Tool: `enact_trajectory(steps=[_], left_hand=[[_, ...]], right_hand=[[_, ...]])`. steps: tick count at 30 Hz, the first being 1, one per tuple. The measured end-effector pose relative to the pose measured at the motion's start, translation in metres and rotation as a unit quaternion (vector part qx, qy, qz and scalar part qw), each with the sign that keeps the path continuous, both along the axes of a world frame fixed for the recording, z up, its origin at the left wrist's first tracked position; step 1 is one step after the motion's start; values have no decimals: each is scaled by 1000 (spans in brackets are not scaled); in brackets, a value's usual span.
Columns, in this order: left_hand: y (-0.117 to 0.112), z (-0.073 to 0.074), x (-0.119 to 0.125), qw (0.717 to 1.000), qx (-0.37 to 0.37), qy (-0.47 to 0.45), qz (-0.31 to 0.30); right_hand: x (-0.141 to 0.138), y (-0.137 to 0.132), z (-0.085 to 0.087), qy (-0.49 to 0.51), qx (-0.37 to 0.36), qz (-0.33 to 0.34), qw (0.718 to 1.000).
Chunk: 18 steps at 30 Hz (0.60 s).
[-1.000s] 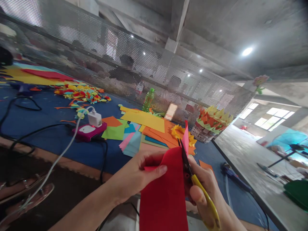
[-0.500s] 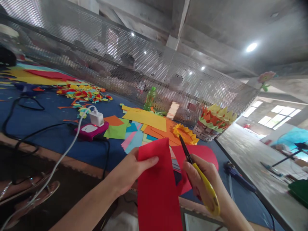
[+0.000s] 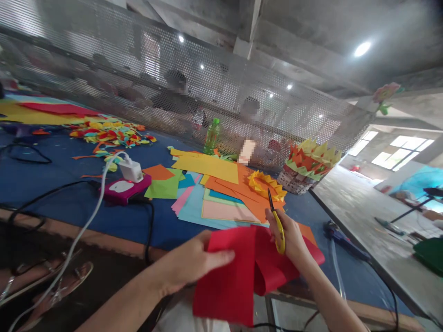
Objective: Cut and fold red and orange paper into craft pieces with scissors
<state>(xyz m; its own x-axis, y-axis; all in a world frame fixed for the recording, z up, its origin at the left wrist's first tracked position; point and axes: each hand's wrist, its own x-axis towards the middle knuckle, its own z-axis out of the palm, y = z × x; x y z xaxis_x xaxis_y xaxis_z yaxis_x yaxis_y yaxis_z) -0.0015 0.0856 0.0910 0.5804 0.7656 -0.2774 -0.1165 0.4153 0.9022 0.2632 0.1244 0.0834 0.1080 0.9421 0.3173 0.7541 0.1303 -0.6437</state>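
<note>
A piece of red paper [image 3: 226,286] is pinched between the thumb and fingers of my left hand [image 3: 200,258], its lower part hanging past the table's front edge. My right hand [image 3: 290,235] grips yellow-handled scissors [image 3: 278,233], their dark blades pointing up and away from me. Under that hand lies a second red sheet [image 3: 277,272], curled over near the table edge. Beyond both hands are stacked coloured sheets in pink [image 3: 226,210], blue and orange, and a ring of folded orange paper [image 3: 266,184].
A purple power strip [image 3: 126,189] with a white charger and cables sits left. Paper scraps [image 3: 110,131] are heaped behind it. A green bottle [image 3: 212,137] and a basket of folded paper [image 3: 304,168] stand near the mesh partition. A blue-handled tool [image 3: 346,242] lies right.
My left hand has lowered the red paper toward me. The scissors have moved slightly, their blades now more upright, and the pink sheet behind has come into view.
</note>
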Motion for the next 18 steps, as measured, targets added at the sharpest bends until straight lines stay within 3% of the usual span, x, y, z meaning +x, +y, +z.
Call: enact_trajectory(steps=[1,3,6,10,12,14,16,18], left_hand=[[-7,-1,5,999,17,36,-27],[-20,-7,16,983,131,101,-75],[-32,-25,33,942,287,151,-83],[-36,-46,47,905,376,175,-88],[-36,-46,46,907,383,164,-69],[-34,-35,39,921,355,155,-39],[-31,-18,27,945,296,136,6],[-25,1,15,970,195,103,97]], right_hand=[[-1,-1,0,1,-9,0,1000],[-3,-4,1,-24,-5,-12,1000],[-11,-12,5,-64,17,-36,997],[-23,-22,10,-69,28,-63,995],[-26,-28,15,-65,28,-64,995],[-27,-36,25,-59,34,-66,996],[-24,-45,39,-47,47,-76,995],[-18,-54,53,-43,65,-104,992]])
